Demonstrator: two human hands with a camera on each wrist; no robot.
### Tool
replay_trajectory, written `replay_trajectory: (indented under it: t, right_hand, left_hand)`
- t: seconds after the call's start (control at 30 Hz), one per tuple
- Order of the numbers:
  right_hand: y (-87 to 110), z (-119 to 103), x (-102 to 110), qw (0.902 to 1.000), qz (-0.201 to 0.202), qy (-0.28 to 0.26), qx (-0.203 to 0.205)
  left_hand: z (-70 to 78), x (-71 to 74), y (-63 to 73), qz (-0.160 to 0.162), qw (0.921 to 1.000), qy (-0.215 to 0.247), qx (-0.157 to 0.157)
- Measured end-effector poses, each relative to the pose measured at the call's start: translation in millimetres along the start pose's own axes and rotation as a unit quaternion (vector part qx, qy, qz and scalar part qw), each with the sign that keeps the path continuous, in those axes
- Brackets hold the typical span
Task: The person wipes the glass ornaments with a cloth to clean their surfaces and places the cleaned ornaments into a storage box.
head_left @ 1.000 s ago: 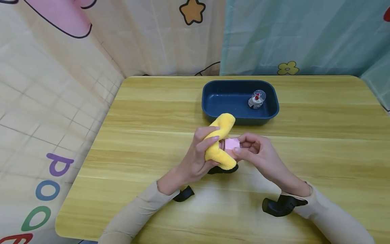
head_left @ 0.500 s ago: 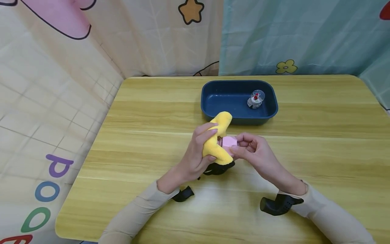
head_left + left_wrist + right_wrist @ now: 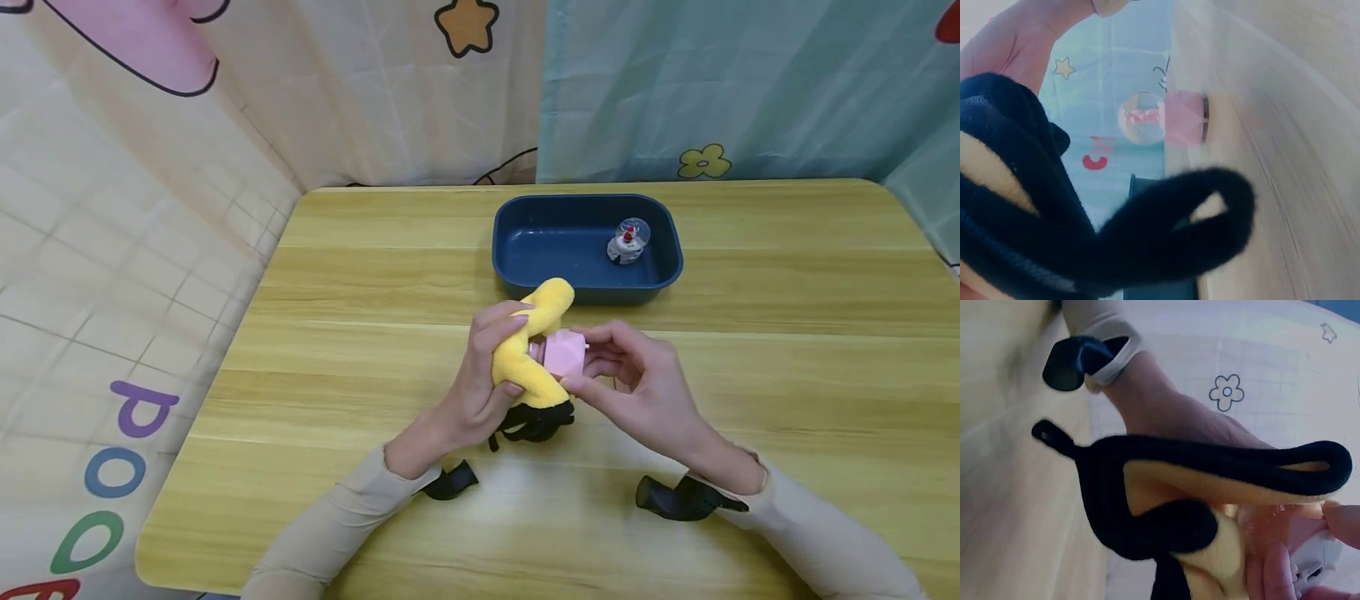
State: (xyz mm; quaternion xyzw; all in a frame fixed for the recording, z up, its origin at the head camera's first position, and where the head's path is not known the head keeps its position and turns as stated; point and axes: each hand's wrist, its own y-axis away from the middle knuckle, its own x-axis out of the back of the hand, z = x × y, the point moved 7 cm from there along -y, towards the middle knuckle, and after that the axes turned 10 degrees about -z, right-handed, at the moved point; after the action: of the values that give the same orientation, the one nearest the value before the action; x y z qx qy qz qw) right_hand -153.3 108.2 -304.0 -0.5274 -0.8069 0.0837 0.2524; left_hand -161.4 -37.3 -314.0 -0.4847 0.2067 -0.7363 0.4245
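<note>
In the head view my left hand (image 3: pixel 480 367) grips a yellow plush cloth (image 3: pixel 517 358) with black trim, bunched round the clear end of a snow globe. My right hand (image 3: pixel 652 383) pinches the snow globe's faceted pink base (image 3: pixel 564 354) between thumb and fingers. Up close in the right wrist view, fingers (image 3: pixel 1279 569) surround the base's underside (image 3: pixel 1316 562), where a small switch shows. Black loops of trim (image 3: pixel 1179 231) fill much of the left wrist view. Behind them a pink-based snow globe (image 3: pixel 1185 119) stands upright on the table; I cannot make it out in the head view.
A dark blue tray (image 3: pixel 525 287) sits at the back of the wooden table (image 3: pixel 360 333), just beyond my hands. In its right half stands a snow globe with a white base (image 3: pixel 627 242). Printed curtains (image 3: pixel 637 92) hang behind the table.
The pink base has turned and shows more of its faceted side. My right fingers have shifted along it and spread a little. More black trim shows below the cloth.
</note>
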Motion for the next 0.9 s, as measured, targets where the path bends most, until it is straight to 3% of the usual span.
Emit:
replay_trajectory:
  t: [0.13,0.23,0.4,0.63,0.9]
  right_hand:
    - [1.6,-13.2,1.4,0.9926,0.009,0.082,0.089]
    - [3.1,-20.9,2.1,0.9785,0.022,0.143,0.147]
    - [4.6,-28.2,1.9,0.9553,0.035,0.194,0.22]
    - [5.0,-27.6,2.6,0.9356,0.03,0.223,0.272]
    - [1.5,-23.8,4.9,0.9306,0.0,0.208,0.301]
  left_hand:
    - [0.1,-0.4,0.4,0.005,0.9998,0.016,-0.003]
    - [0.5,-0.5,0.3,0.005,0.9996,0.026,-0.002]
    - [2.0,0.3,-0.5,0.002,0.9993,0.037,0.004]
    - [0.2,0.9,-1.3,-0.006,0.9977,0.063,0.022]
    - [-1.4,1.2,-0.4,-0.007,0.9957,0.085,0.035]
